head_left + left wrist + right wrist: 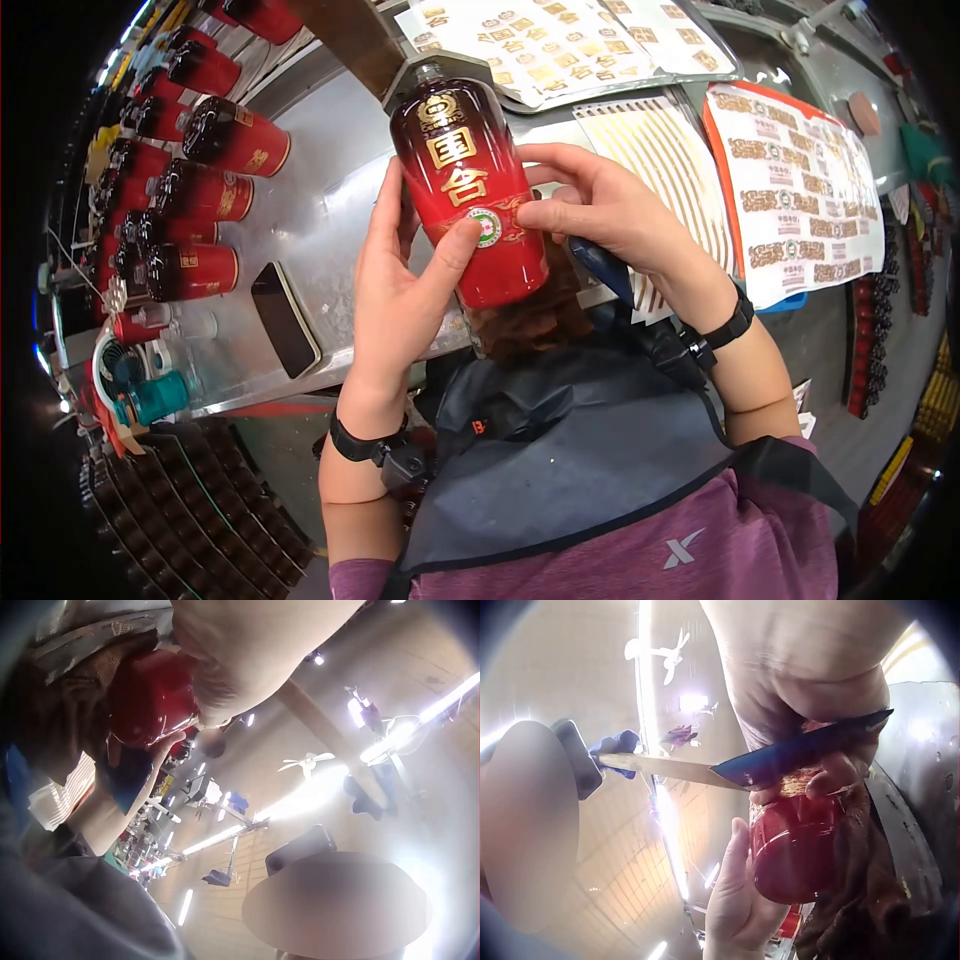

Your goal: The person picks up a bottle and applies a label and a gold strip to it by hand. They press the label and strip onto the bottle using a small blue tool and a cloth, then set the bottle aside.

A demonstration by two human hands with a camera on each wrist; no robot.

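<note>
A dark-to-red glass bottle (470,270) with gold characters lies tilted, its neck away from the person and its base toward the apron. My left hand (400,275) grips its left side, thumb on the front near the round green-and-white seal (486,229). That seal belongs to a red, gold-patterned band label around the lower body. On the other side my right hand (625,215) holds the bottle, thumb pressing the label's right part. A dark blue, flat pointed tool (802,750) is tucked in the right hand's curled fingers. Brown cloth (530,320) lies beneath the base.
Several similar bottles (240,135) lie on the metal table's left side, near a phone (285,318). Sheets of gold labels (570,45), a striped sheet (650,170) and a sheet of patterned band labels (800,195) lie at the right. A metal holder (470,66) stands behind the bottle's neck.
</note>
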